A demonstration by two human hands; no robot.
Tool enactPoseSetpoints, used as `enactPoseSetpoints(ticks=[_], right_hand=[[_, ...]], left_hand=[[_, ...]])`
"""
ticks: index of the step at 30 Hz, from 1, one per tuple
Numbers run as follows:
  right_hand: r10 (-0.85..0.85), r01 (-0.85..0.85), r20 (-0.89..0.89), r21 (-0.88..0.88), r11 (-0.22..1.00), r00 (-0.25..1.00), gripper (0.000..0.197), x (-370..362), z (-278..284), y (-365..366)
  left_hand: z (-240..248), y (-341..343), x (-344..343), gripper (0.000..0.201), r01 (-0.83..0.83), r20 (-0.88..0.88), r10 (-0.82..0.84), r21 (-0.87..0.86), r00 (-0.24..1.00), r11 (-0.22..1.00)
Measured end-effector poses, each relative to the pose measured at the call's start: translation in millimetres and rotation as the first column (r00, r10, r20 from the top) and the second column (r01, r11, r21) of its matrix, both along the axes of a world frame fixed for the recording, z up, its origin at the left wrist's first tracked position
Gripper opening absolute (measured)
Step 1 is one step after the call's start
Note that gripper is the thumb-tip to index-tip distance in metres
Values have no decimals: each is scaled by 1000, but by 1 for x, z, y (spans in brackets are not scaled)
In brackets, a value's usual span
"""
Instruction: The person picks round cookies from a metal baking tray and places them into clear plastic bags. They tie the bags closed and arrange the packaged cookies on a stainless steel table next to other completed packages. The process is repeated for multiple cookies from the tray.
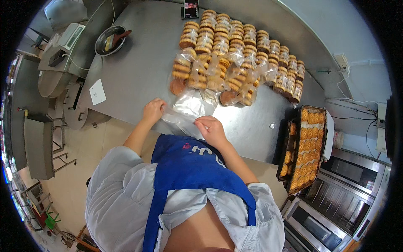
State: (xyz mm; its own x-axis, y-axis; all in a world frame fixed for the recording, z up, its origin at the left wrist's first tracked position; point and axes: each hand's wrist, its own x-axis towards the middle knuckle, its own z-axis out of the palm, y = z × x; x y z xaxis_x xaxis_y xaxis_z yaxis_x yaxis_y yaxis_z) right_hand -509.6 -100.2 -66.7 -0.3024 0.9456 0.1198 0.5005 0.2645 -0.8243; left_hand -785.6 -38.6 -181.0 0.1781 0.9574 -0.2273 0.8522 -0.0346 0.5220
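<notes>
At the table's near edge, my left hand (154,110) pinches one side of a clear plastic bag (178,120). My right hand (211,128) has its fingers closed on the bag's other side, so the bag lies between both hands. No cookies can be made out inside it. Just beyond lie more flat clear plastic bags (194,103) on the metal. Behind them, filled bags of round cookies (197,75) lie with loose, ungathered tops, some stacks tipped over. Farther back stand several rows of tied bags of stacked cookies (222,38).
Black trays of round patterned cookies (308,147) sit at the right end of the steel table (142,54). A metal bowl (111,40) holding brushes, a white card (97,92) and a phone (190,9) on a stand rest farther off. Ovens (336,197) stand at lower right.
</notes>
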Motion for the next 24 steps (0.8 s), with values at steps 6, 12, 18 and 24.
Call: enactPoseSetpoints(ticks=[6,12,18,24], right_hand=[[-55,58,46,-49,997,997,16,20,-1,-12],[112,-121,78,123,985,991,15,49,16,-25],[137,-138,18,119,983,990,15,147,49,-40],[544,-516,37,-267,814,838,23,269,103,-14]], left_hand=[[45,-34,66,35,258,-76,-247,327,966,909],[14,-41,111,36,27,-23,-27,-7,999,1000],[18,-35,148,46,-238,23,252,429,967,872],[165,-83,279,54,-115,439,-22,284,898,952]])
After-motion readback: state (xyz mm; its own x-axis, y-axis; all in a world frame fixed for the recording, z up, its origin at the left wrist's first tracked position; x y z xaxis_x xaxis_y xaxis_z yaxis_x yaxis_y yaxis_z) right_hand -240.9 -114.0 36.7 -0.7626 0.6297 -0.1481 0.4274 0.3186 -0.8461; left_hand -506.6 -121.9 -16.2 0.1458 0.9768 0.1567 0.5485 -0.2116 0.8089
